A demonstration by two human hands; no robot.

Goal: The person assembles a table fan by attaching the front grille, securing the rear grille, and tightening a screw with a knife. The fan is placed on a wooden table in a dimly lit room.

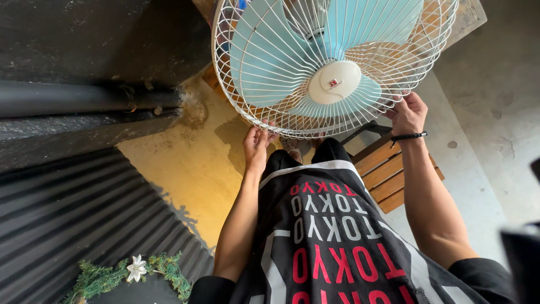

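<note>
From the head camera, looking straight down the person's front, both bare arms reach forward and slightly apart to an electric fan [332, 62] held face-up before the body. The fan has a white wire guard, pale blue blades and a round cream hub at the centre; its upper part runs off the top edge of the view.

The left hand [256, 147] comes up under the lower left rim of the guard, forearm nearly straight, wrist extended, fingers curled onto the wire ring there. The right hand [408, 112] meets the lower right rim, elbow bent outward, fingers closed around the outer wires with the back of the hand toward the camera. A black band [409, 136] sits on that wrist.

The fan lies above a wooden slatted chair [388, 171], whose seat shows beside the right forearm; whether the fan rests on anything cannot be told. The person wears a dark shirt [332, 236] with red and white lettering. At the left is corrugated metal sheeting [73, 208], with a green garland and white flower [135, 269] at its bottom edge, and a dark pipe [67, 97] above.
</note>
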